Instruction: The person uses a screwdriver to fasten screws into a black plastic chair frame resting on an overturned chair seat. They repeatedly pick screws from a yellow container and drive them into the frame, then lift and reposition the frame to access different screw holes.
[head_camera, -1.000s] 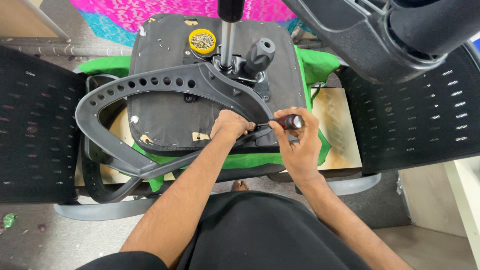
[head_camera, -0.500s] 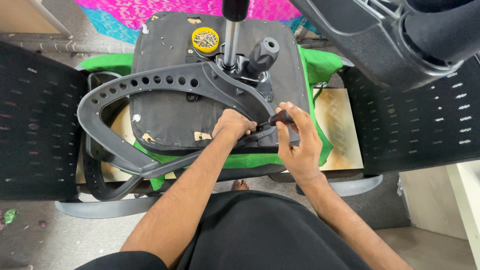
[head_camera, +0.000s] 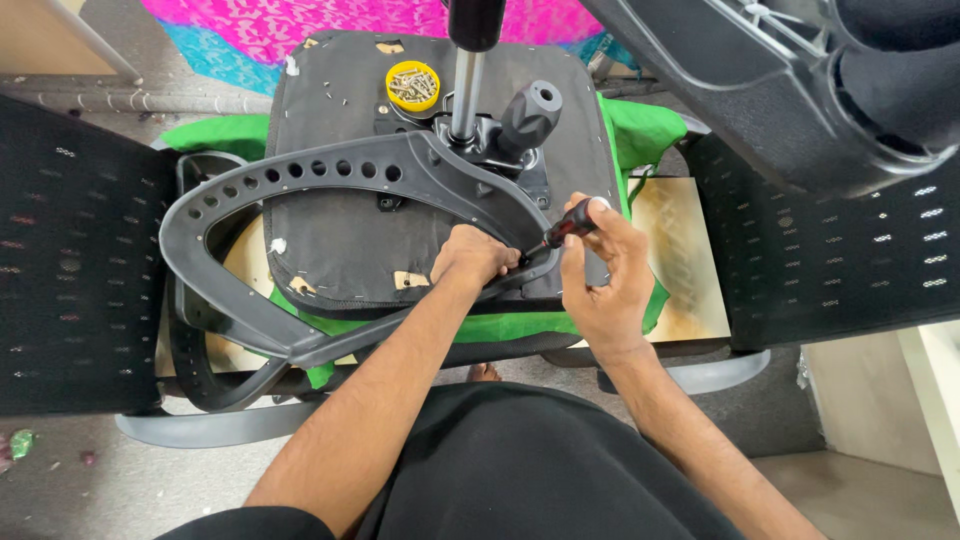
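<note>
Upturned seat: R hand round screwdriver.

Bright, even overhead lighting with soft, short shadows; centre sharp. Large chair base at upper right looms slightly soft, with wide-angle stretch toward the edges.

An upturned chair seat lies on green cloth over a board.
</note>
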